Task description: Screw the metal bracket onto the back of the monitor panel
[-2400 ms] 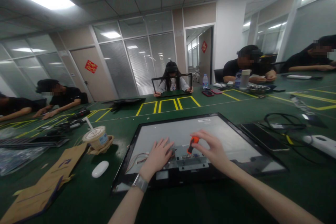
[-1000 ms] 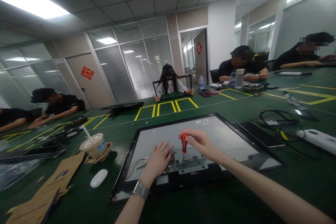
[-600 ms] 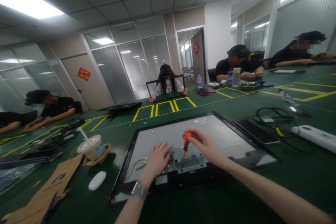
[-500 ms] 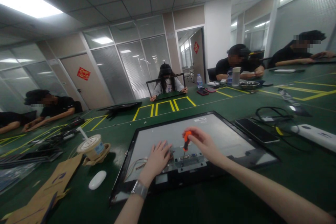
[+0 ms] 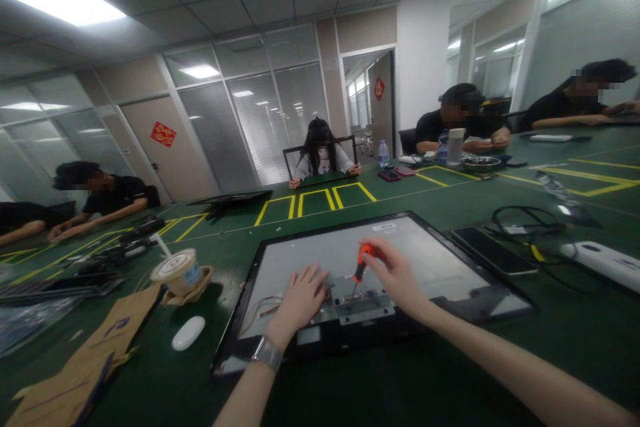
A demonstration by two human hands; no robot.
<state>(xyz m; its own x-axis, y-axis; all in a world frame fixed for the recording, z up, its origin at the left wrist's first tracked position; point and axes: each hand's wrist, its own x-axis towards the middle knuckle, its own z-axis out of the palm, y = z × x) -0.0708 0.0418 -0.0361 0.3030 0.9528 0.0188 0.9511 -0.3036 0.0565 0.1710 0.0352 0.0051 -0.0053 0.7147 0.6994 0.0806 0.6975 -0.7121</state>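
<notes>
A flat display panel (image 5: 330,250) with a black frame lies back side up on the green table. My right hand (image 5: 393,273) grips an orange and black screwdriver (image 5: 363,260), its shaft slanting down to a metal bracket (image 5: 367,312) with a circuit board near the panel's front edge. Fingers spread, my left hand (image 5: 303,297) rests flat on the panel just left of that bracket. Thin cables (image 5: 257,313) run over the panel beside the left hand. Whether the screwdriver tip sits in a screw is too small to tell.
Left of the panel are a white oval case (image 5: 189,333), a lidded drink cup (image 5: 176,271) and flattened brown cardboard (image 5: 107,340). To its right lie a black phone (image 5: 493,250), a white power strip (image 5: 607,267) and black cables (image 5: 525,220). Several people sit around the table.
The screwdriver handle leans a little further right, and my right hand has shifted slightly with it. My left hand stays on the panel. The whole view has shifted slightly.
</notes>
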